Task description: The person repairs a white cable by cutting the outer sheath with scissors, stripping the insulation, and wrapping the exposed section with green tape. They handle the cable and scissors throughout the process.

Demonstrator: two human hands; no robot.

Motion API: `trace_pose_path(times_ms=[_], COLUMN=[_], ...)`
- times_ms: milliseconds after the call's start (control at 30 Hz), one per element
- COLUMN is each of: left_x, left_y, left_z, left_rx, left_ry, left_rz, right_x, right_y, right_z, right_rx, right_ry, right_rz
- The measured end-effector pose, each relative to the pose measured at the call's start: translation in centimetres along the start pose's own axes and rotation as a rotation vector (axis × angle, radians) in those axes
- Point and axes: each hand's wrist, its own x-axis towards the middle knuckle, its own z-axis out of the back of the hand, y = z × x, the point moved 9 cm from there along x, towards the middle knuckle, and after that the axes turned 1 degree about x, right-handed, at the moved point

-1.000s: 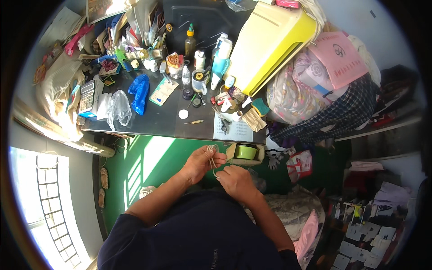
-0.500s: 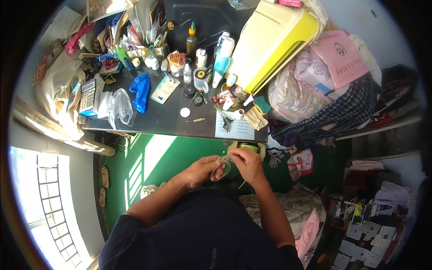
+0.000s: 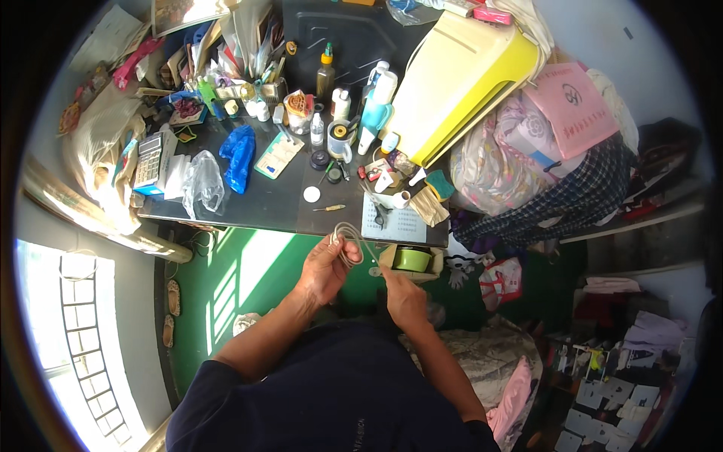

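My left hand grips a small coil of thin pale cord just below the desk's front edge, its fingers closed around the loops. From the coil a strand slants down to my right hand, whose fingers are pinched together on it. A gap separates the two hands. Beyond them on the dark desk lie black scissors on a printed sheet. A small yellowish-handled tool and a white disc are further left.
Bottles, a mug, a blue bag and a calculator crowd the desk. A yellow-and-cream case stands at the right beside bundled bedding. Under the desk edge, a box holds a green bowl.
My hands have moved apart. The left rose with the coil toward the desk edge; the right drew down and away, stretching a strand between them. The green bowl shows more now.
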Motion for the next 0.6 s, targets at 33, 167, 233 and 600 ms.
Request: trace_pose_path(times_ms=[33, 167, 233, 600], left_x=[0.3, 0.8, 0.9, -1.1], left_y=[-0.2, -0.9, -1.3, -1.4], left_z=[0.4, 2.0, 2.4, 0.8], left_rx=[0.006, 0.117, 0.173, 0.730], left_ry=[-0.002, -0.100, -0.130, 0.208], left_rz=[-0.031, -0.054, -0.072, 0.072], right_x=[-0.1, 0.1, 0.6, 6.8], right_y=[0.1, 2.0, 3.7, 9.3], right_z=[-0.3, 0.6, 1.4, 5.4], right_rx=[-0.082, 0.055, 0.103, 0.611], right_ry=[0.057, 0.035, 0.082, 0.201], right_rz=[0.001, 0.143, 0.230, 0.324])
